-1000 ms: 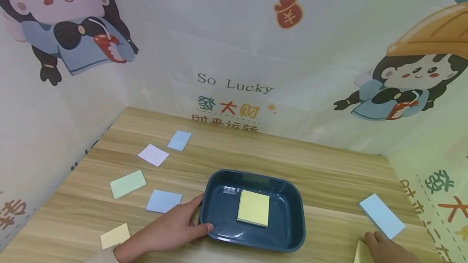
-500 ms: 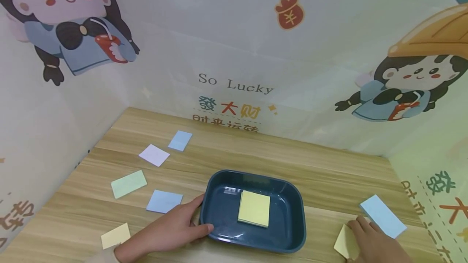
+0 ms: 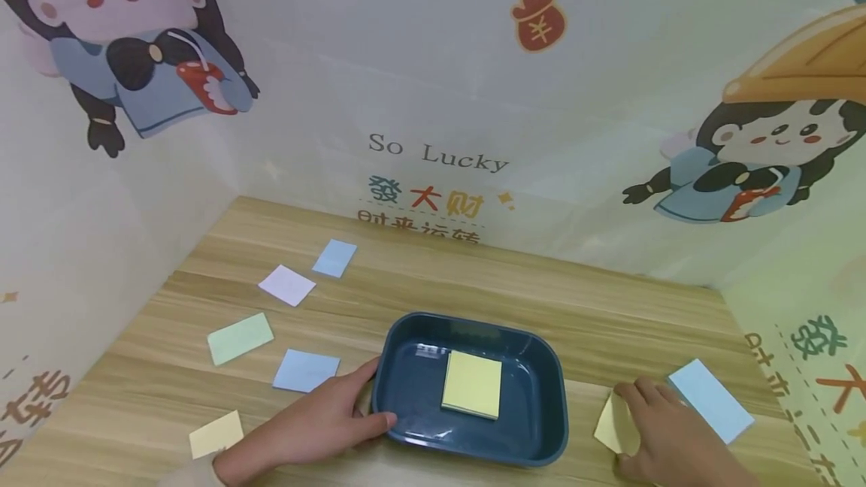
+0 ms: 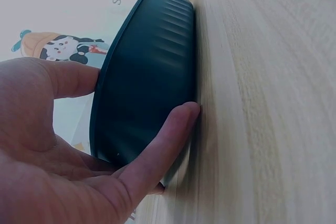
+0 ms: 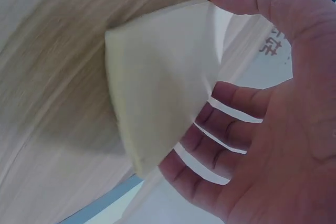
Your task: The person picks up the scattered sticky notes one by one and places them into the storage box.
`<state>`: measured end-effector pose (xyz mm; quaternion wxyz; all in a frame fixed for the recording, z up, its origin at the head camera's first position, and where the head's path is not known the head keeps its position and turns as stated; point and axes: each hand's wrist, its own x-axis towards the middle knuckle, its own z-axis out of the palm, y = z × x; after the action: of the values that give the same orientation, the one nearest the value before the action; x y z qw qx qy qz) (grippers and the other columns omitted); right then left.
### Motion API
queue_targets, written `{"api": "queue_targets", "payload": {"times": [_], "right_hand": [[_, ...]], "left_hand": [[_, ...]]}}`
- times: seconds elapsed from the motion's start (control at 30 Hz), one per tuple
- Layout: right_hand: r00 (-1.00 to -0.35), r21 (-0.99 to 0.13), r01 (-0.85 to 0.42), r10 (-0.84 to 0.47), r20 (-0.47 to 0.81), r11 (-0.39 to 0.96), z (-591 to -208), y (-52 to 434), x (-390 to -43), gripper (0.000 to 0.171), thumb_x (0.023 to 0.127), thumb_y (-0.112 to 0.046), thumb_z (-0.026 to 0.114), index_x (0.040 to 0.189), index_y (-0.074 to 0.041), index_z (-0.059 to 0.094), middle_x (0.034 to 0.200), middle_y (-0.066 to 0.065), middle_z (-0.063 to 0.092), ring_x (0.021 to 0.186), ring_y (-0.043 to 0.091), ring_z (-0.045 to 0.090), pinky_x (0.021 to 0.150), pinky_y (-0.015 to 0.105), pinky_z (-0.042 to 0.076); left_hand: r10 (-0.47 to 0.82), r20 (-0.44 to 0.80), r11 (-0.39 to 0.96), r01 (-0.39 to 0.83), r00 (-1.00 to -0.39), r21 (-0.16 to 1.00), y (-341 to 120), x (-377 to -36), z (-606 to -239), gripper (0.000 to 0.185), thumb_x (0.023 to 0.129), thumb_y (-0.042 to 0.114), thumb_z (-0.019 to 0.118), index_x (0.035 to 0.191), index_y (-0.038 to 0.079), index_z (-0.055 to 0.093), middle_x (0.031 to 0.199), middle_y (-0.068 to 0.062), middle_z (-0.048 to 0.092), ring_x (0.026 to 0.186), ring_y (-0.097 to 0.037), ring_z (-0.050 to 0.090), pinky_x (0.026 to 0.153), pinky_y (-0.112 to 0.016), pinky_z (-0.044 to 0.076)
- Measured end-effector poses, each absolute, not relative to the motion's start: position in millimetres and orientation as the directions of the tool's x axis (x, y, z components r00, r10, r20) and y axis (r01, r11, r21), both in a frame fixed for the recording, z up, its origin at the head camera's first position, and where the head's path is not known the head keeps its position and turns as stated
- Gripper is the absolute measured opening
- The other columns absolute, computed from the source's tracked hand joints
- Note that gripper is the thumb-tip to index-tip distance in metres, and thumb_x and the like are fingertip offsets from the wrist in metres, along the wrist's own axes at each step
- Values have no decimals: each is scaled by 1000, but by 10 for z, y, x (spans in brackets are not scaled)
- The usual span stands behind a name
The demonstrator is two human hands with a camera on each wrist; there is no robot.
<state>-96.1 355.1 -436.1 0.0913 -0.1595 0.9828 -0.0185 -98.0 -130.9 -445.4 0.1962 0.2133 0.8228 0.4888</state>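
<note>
pale yellow squarish paper pad (image 3: 617, 425) is gripped at its edges by the right hand (image 3: 673, 427), the thumb at one side and four fingertips along another, spread only as far as the paper. it sits to the right of a dark blue rounded-rectangular plastic tray (image 3: 413, 389); whether it is fully clear of the wood-grain tabletop (image 3: 595, 322) i cannot tell. the left hand (image 3: 325, 415) holds the tray's left end, its thumb at the rim and other fingers against the outer wall. inside the tray, a thin pale yellow paper stack (image 3: 472, 385) lies flat, right of the middle of the floor.

for a good hold, i would keep the right thumb and fingertips at the pad's edges and squeeze lightly, since paper probably bows under hard pressure, and keep its sheets together. a light blue oblong paper pad (image 3: 712, 400) lies just beside the right hand, so the knuckles should avoid nudging it. the left hand's steady pinch seems right: enough to stop sliding, without tipping the rim.
</note>
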Motion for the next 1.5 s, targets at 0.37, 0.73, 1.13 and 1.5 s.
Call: {"api": "queue_targets", "payload": {"times": [0.37,0.73,1.13,1.5], "right_hand": [[-922,-191,-309,-342,-180,932,-4354,3455,-993,77,70,-35,91,139,-18,61,114,-3,57,89,18,57,67,39,51],[-921,-401,-351,-388,-14,847,-4469,3533,-1031,69,69,-26,90,131,-11,63,108,-2,48,71,2,44,56,27,43],[-900,-395,-419,-433,58,818,-4282,3440,-1082,66,74,-22,89,132,-4,65,115,-2,54,73,-2,46,59,26,46],[-877,-349,-473,-469,102,809,-3970,3252,-1250,75,78,-22,89,144,-2,61,132,11,66,81,2,53,64,27,49]], "left_hand": [[540,-113,437,162,-834,885,-1303,-992,-4466,85,104,34,75,171,2,32,64,8,63,55,-8,57,54,-29,44],[537,-113,438,162,-836,884,-1303,-992,-4480,86,104,34,75,171,2,33,63,9,61,55,-8,56,53,-29,43],[538,-117,432,154,-835,889,-1308,-984,-4475,85,104,34,75,170,1,33,63,8,62,56,-8,58,54,-29,44],[535,-132,434,137,-834,890,-1311,-984,-4474,86,104,34,75,171,2,32,64,7,62,56,-9,58,54,-29,44]]}}
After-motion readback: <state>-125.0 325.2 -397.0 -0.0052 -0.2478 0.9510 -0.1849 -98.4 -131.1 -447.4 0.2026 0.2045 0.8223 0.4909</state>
